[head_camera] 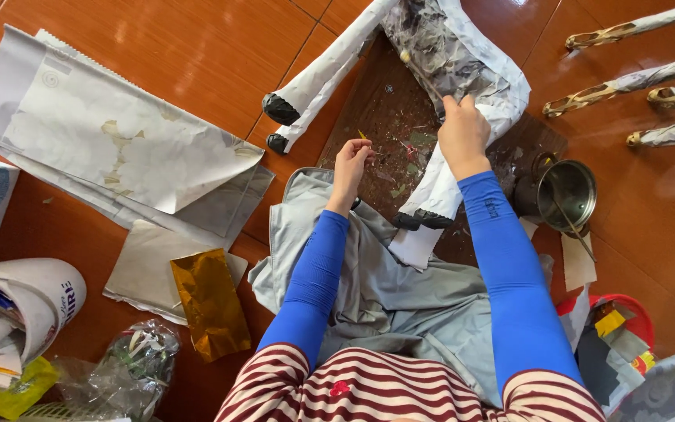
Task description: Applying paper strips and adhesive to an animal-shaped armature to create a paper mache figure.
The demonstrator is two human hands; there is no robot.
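Red floor tiles (197, 47) lie under my work. My right hand (462, 133) has fingers pinched on the paper figure (447, 47), which stretches far to near; my left hand (351, 164), fingers pinched together, waits just left.

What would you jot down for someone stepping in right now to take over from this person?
Left hand: fingertips pinched over the dark board, on something too small to tell.
Right hand: gripping the edge of the paper-covered animal figure.
Figure: lying on the board, legs wrapped in white paper, body part grey and part white.
Metal pot with a brush stands right of the board; paper sheets lie left.
Left to do: body covering looks unfinished.
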